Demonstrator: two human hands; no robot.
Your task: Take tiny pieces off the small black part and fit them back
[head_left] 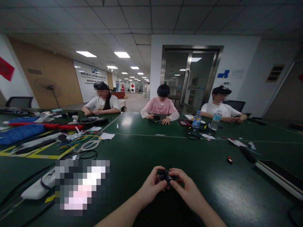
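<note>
Just above the near part of the green table (132, 151), my two hands meet around a small black object (165, 176). Its dark, blocky body is too small and too covered by fingers to tell its kind. My left hand (154, 183) pinches it from the left, thumb in front and fingers behind. From the other side, my right hand (181, 184) grips it with thumb and forefinger. A small paler patch shows on the object near the right thumb.
Left lie a white power strip (39, 186), tangled cables (88, 145) and a blue tray (21, 134). A small red-and-black item (229, 160) and a flat white-edged device (279, 176) lie right. Water bottles (216, 120) stand farther back. Three people in headsets sit across the table.
</note>
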